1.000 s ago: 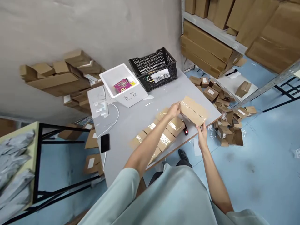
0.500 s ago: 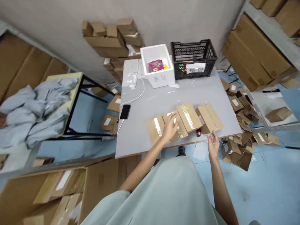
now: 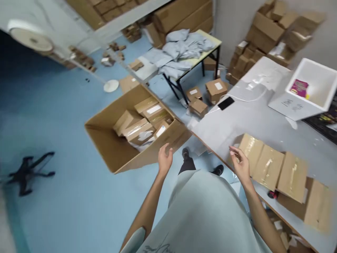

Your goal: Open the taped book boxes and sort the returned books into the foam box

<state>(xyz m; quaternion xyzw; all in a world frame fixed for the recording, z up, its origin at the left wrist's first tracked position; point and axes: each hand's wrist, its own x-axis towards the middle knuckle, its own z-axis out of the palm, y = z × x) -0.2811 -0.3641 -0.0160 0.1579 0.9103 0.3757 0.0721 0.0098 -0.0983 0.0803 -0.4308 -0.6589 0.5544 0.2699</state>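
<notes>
My left hand (image 3: 165, 160) is empty, its thumb and fingers apart, just in front of the near wall of a large open carton (image 3: 168, 140) on the floor. Several taped parcels (image 3: 142, 130) lie inside that carton. Over the table's front edge hovers my right hand (image 3: 240, 163), fingers loosely bent and holding nothing. It is beside the leftmost taped cardboard box (image 3: 252, 147) of a row on the table; whether it touches the box I cannot tell. A small red and black object (image 3: 272, 194) lies by the row's front side.
On the grey table (image 3: 223, 123) are a phone (image 3: 225, 103), a white cable and a white foam box (image 3: 302, 102) holding purple packets. Grey bags (image 3: 181, 49) cover a side table. Small boxes (image 3: 216, 89) lie on the floor, and a black-legged stand (image 3: 28, 172) is at far left.
My view has swung left, bringing the large carton into the middle. My left hand has come off the boxes toward the carton; my right has moved from the row's right end to its left.
</notes>
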